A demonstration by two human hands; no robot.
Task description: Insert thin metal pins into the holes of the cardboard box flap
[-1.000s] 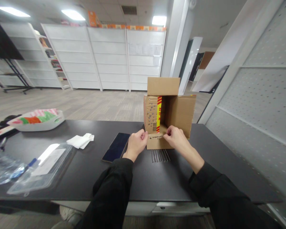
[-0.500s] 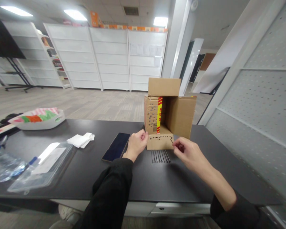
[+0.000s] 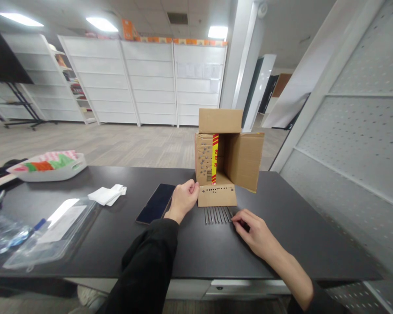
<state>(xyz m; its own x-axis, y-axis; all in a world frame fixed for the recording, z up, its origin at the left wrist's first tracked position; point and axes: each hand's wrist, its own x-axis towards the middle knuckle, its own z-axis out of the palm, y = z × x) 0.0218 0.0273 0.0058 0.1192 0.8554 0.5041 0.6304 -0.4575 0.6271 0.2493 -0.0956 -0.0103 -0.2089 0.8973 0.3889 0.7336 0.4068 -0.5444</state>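
A cardboard box [image 3: 245, 161] stands on its side with its opening towards me. Its lower front flap [image 3: 216, 199] slopes down to the table and carries a row of small holes. My left hand [image 3: 183, 198] is closed at the flap's left edge; whatever its fingers hold is hidden. Several thin metal nails [image 3: 215, 215] lie side by side just in front of the flap. At the right end of that row, my right hand [image 3: 253, 231] pinches a nail [image 3: 231, 214] between thumb and fingers, low over the table.
A dark phone [image 3: 155, 204] lies left of my left hand. Further left are white tissues [image 3: 107, 195], a clear plastic case [image 3: 57, 229], a water bottle [image 3: 6, 231] and a white basket [image 3: 52, 175]. A perforated panel [image 3: 347, 144] borders the table's right side.
My right hand has moved down from the flap's right end, with a nail in its fingers, to the right end of the nail row. My left hand stays at the flap.
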